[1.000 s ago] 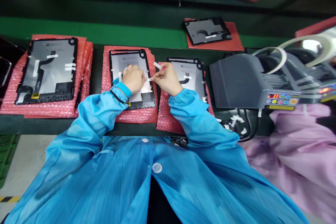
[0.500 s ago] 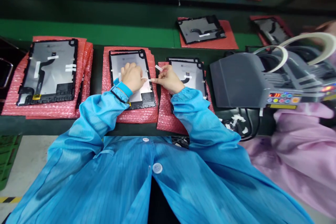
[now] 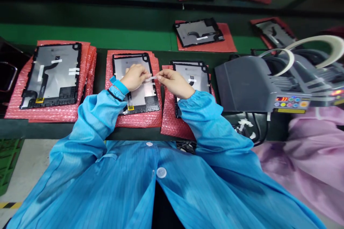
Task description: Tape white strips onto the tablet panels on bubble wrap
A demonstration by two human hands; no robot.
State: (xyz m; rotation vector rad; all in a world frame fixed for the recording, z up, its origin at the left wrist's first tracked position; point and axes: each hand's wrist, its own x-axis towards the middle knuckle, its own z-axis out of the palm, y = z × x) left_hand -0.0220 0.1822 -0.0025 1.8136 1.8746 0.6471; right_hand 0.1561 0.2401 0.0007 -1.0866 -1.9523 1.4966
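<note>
A short strip of white tape (image 3: 152, 78) stretches between my two hands. My left hand (image 3: 134, 77), with a blue wrist strap, pinches one end; my right hand (image 3: 174, 83) has the other between thumb and finger. Both are just above the right edge of the middle tablet screen assembly (image 3: 138, 97), which lies grey back up on red bubble wrap (image 3: 139, 121). Part of that back is hidden by my left hand. Under my right hand and forearm is another screen assembly (image 3: 195, 75) with a white tape piece on it.
To the left, a screen assembly (image 3: 57, 75) with several tape pieces tops a bubble-wrap stack. Grey tape dispensers (image 3: 244, 86) stand at the right, beside a co-worker's pink sleeve (image 3: 314, 150). Further assemblies (image 3: 200, 32) lie on the green surface and shelf behind.
My left hand has lifted off the middle screen's back and come to the tape strip. My right hand has shifted slightly; its tape now runs across to the left fingers.
</note>
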